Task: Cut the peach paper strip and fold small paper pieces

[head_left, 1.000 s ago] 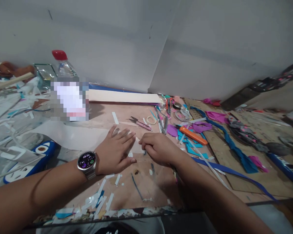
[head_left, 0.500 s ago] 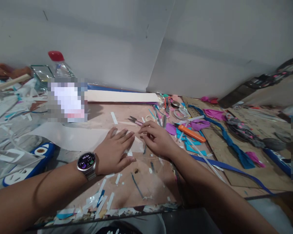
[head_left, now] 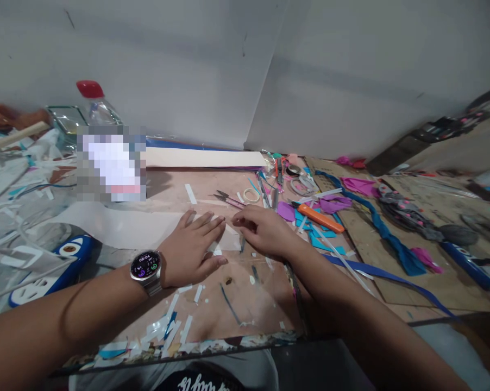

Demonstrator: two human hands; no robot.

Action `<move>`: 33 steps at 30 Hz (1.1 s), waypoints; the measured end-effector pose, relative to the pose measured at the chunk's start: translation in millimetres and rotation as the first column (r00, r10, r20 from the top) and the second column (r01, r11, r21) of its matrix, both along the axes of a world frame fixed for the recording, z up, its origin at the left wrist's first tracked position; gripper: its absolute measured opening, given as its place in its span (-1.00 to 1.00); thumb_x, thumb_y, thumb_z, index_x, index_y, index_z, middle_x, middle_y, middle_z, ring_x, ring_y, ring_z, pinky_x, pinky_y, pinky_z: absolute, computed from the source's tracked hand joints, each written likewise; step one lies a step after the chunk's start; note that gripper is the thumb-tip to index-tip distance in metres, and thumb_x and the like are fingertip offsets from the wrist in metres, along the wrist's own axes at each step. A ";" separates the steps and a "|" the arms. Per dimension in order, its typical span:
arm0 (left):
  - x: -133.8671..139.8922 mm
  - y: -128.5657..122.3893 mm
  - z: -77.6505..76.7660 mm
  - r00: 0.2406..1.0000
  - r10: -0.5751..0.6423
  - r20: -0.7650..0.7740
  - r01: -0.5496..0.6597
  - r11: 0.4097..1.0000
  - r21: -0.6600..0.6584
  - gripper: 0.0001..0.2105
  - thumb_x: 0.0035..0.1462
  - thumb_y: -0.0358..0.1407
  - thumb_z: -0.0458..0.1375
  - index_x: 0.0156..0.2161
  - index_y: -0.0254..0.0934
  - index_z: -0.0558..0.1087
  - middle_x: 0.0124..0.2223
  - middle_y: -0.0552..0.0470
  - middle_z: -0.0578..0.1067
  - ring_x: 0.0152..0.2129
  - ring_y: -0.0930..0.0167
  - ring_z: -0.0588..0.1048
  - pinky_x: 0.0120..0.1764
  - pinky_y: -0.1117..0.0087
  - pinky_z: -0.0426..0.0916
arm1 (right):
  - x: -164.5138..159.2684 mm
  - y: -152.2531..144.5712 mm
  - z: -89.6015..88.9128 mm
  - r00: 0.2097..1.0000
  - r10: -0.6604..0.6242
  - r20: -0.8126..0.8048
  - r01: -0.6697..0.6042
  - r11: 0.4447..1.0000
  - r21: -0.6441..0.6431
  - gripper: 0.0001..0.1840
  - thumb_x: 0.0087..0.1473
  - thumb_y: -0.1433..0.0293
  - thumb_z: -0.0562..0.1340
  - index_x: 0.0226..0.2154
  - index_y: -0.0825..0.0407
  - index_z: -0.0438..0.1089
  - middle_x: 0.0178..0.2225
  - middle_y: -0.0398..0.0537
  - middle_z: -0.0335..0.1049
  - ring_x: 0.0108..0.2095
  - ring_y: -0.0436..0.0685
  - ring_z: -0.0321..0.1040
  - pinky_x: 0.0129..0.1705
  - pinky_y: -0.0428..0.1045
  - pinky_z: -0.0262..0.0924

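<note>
A white paper strip (head_left: 134, 231) lies across the table, its left end curling up. My left hand (head_left: 194, 244), with a smartwatch on the wrist, presses flat on the strip near its right end, fingers spread. Just right of it, my right hand (head_left: 263, 231) is closed, its fingers curled down by the strip's end. Whatever may be between those fingertips is hidden. Beyond the right hand lie small pointed scissors (head_left: 228, 200), partly covered by it. A ring of tape (head_left: 251, 195) sits just behind.
An orange utility knife (head_left: 320, 218) rests among blue and purple scraps on the right. Blue-and-white power strips (head_left: 51, 271) lie at both sides. A long white stack (head_left: 204, 158) runs along the back, near a red-capped bottle (head_left: 90, 89). Paper offcuts (head_left: 186, 328) litter the front edge.
The right hand's fingers have curled in more and sit closer together at the strip's end. My left hand stays flat in place. The view has shifted slightly.
</note>
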State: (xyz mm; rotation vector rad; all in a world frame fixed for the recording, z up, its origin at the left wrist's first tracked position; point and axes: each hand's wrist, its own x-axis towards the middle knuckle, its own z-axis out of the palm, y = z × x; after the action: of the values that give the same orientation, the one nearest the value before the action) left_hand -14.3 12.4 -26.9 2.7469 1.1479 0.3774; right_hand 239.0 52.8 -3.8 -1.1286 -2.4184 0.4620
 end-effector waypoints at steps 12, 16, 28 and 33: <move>0.2 -0.5 2.2 1.000 0.002 -0.006 -0.002 1.000 -0.009 -0.34 0.36 0.08 0.01 0.41 -0.23 0.16 0.47 -0.12 0.20 0.40 0.04 0.17 0.36 -0.23 -0.07 | -0.9 1.1 2.4 0.999 -0.023 0.028 0.026 0.994 -0.109 -0.84 0.21 0.42 0.31 -0.14 0.03 0.56 -0.25 -0.05 0.57 -0.30 0.07 0.44 -0.25 -0.06 0.25; 0.1 -0.2 1.5 1.000 0.005 0.000 -0.005 1.000 -0.011 -0.34 0.36 0.09 0.00 0.42 -0.22 0.16 0.47 -0.12 0.20 0.40 0.04 0.16 0.37 -0.23 -0.08 | 1.0 2.3 0.3 1.000 0.000 0.030 0.003 0.994 -0.105 -0.74 0.13 0.58 0.26 -0.15 0.03 0.56 -0.21 -0.04 0.58 -0.27 0.07 0.46 -0.20 -0.06 0.28; 0.5 -0.5 1.6 1.000 0.006 0.018 -0.006 1.000 -0.022 -0.35 0.37 0.08 0.02 0.40 -0.24 0.18 0.46 -0.13 0.22 0.40 0.03 0.17 0.37 -0.24 -0.09 | -1.6 0.1 4.2 1.000 0.017 0.022 -0.015 0.994 -0.111 -0.78 0.14 0.51 0.31 -0.14 0.04 0.57 -0.26 -0.07 0.58 -0.28 0.07 0.46 -0.21 -0.05 0.27; 0.7 -0.5 2.2 0.999 0.006 0.034 -0.005 1.000 -0.024 -0.34 0.36 0.07 0.03 0.42 -0.23 0.15 0.45 -0.16 0.24 0.40 0.01 0.18 0.36 -0.24 -0.08 | -3.0 -1.4 0.4 0.999 0.041 -0.016 -0.043 0.992 -0.119 -0.62 0.08 0.59 0.28 -0.05 0.02 0.56 -0.26 -0.07 0.59 -0.32 0.06 0.46 -0.24 -0.06 0.29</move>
State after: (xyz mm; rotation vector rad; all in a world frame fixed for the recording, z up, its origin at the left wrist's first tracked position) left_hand -13.6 11.9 -24.7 2.7071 1.1445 0.4071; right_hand 235.9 51.4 -3.4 -1.1219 -2.4349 0.6331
